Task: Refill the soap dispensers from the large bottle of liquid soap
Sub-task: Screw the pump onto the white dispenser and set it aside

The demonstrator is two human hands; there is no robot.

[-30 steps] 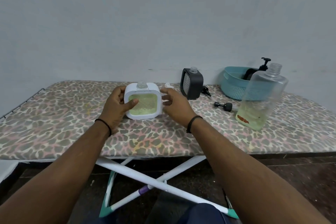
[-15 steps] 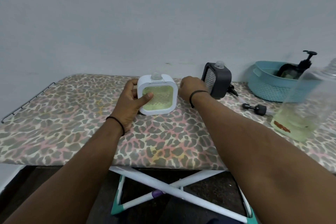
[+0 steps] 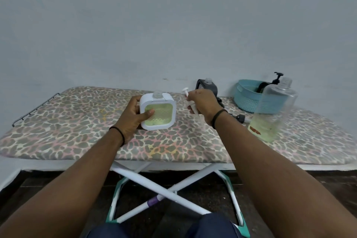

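Observation:
A white square soap dispenser (image 3: 166, 111) with green soap behind its window stands on the leopard-print ironing board (image 3: 77, 121), its neck uncapped. My left hand (image 3: 133, 116) grips its left side, thumb across the window. My right hand (image 3: 202, 104) holds a white pump head (image 3: 186, 92) lifted just right of the dispenser. The large clear soap bottle (image 3: 274, 110), uncapped with a little yellow-green soap at the bottom, stands at the right. A black square dispenser (image 3: 207, 86) stands behind my right hand, partly hidden.
A teal basket (image 3: 245, 98) at the back right holds a dispenser with a black pump (image 3: 277, 77). A black pump head (image 3: 240, 117) lies on the board beside the large bottle. The wall runs close behind the board.
My right hand reached behind the white dispenser, picked up the white pump head and lifted it. My left hand kept its grip on the dispenser.

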